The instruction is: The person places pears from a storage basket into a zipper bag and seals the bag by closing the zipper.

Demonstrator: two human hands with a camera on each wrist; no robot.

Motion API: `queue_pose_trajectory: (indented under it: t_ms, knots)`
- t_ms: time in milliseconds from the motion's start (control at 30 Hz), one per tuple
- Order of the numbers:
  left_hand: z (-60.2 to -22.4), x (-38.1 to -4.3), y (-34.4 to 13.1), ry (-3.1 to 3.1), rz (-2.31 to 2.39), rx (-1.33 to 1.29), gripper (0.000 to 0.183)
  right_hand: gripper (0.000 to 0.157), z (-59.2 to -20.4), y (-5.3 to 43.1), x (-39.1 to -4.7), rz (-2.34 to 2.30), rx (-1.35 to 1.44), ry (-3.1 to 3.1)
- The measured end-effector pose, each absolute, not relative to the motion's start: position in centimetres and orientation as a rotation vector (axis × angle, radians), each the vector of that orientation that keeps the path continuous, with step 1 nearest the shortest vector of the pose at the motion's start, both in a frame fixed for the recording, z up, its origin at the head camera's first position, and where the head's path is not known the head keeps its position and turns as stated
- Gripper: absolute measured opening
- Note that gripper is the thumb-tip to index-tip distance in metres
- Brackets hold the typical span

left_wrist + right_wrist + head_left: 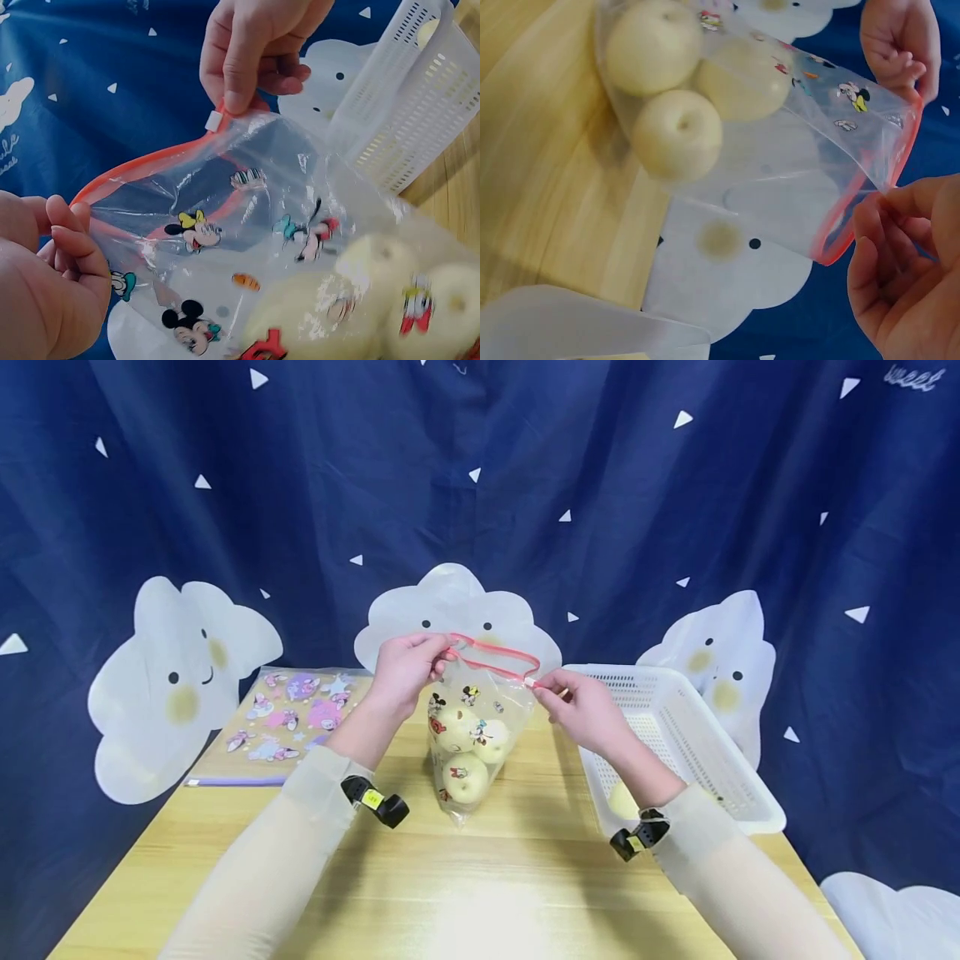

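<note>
A clear zip bag printed with cartoon figures hangs between my hands above the table, its red zip edge spread apart at the mouth. Three pale yellow-green round fruits, apple- or pear-like, lie in its lower part. My left hand pinches the left end of the red edge between thumb and fingers. At the other end, my right hand pinches the corner beside the small white slider.
A white perforated basket stands on the right of the wooden table, with a yellowish fruit in it. Flat at the left lies another printed zip bag with a purple edge. Behind hangs a dark blue curtain with clouds.
</note>
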State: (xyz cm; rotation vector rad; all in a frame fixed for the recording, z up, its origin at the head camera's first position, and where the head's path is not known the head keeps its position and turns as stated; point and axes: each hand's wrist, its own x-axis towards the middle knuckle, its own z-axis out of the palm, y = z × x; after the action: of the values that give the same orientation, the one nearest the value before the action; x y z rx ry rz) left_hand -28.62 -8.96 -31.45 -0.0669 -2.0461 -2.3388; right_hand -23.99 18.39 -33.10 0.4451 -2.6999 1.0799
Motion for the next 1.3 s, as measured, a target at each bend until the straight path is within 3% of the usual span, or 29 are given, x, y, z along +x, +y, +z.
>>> queue_pose_trajectory:
  t_ms: [400,833,1067,1300]
  knots:
    - [-31.0,-25.7,-9.3,-2.138,-2.173,-0.177,0.023,0.017,-32.4,19.5,-24.0,1.124,0.372,-2.641]
    - [-30.1,-22.0,-9.2,-2.333,-2.068,-0.495,0.018,0.014,-32.8,20.1,-24.0,1.119,0.382,-2.623]
    - [-31.3,-22.0,-10.0,-2.368,-2.098,-0.536,0.022,0.012,-33.6,20.0,-23.8,1.179,0.411,-2.634]
    - [-32.8,-23.7,-11.3,-2.348,-2.149,-0.418,0.030,0.012,-33.7,20.0,-23.5,1.198,0.426,-2.624]
